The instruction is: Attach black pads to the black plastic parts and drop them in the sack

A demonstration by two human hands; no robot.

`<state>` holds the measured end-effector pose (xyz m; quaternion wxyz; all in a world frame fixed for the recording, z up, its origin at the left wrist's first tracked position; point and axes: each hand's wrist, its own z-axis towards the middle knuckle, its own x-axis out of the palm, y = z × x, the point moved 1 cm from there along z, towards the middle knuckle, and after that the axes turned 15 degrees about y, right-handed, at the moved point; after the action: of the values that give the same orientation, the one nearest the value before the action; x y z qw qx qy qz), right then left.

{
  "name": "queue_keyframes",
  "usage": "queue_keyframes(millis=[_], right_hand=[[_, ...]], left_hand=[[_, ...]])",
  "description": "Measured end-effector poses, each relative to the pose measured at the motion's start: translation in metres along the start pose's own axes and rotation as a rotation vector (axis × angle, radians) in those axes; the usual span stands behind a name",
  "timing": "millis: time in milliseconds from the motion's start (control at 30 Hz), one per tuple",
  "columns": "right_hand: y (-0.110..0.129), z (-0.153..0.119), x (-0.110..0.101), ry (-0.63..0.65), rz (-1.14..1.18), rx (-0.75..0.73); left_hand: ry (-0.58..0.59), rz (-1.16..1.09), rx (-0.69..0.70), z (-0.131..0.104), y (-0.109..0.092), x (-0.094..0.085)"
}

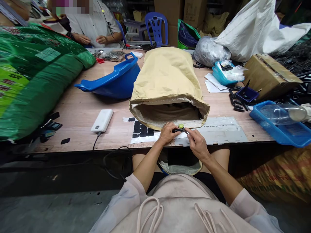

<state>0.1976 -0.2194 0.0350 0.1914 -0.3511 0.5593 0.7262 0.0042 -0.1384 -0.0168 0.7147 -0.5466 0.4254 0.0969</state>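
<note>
At the front edge of the table, my left hand is closed on a small black plastic piece. My right hand grips a slim metal tool, its tip close to that piece; its exact kind is too small to make out. A round yellow-green thing shows where the two meet. Beside my left hand lies a white sheet with rows of black rounded-square stickers. Just beyond my hands, a large tan sack lies with its mouth facing me, its inside dark.
A blue basin and a white power bank with a cable are on the left, near a big green sack. At right stand a blue tray and a cardboard box. A person sits across the table.
</note>
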Motion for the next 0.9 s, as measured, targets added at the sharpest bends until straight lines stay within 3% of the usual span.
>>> queue_keyframes(millis=[267, 467, 633, 800, 900], right_hand=[[-0.002, 0.000, 0.009, 0.060, -0.115, 0.040], [-0.003, -0.004, 0.001, -0.023, -0.114, 0.085], [-0.009, -0.006, 0.002, 0.012, -0.096, 0.115], [-0.021, 0.016, -0.018, -0.083, -0.185, 0.088], [-0.039, 0.037, -0.031, -0.078, -0.316, 0.136]], left_hand=[[0.004, 0.009, -0.009, 0.000, 0.000, 0.000], [-0.009, 0.003, -0.006, 0.000, 0.001, 0.001], [-0.021, -0.001, -0.020, 0.001, 0.001, 0.002], [-0.010, 0.010, -0.019, 0.001, 0.001, 0.001], [-0.009, 0.005, -0.022, 0.000, 0.000, 0.000]])
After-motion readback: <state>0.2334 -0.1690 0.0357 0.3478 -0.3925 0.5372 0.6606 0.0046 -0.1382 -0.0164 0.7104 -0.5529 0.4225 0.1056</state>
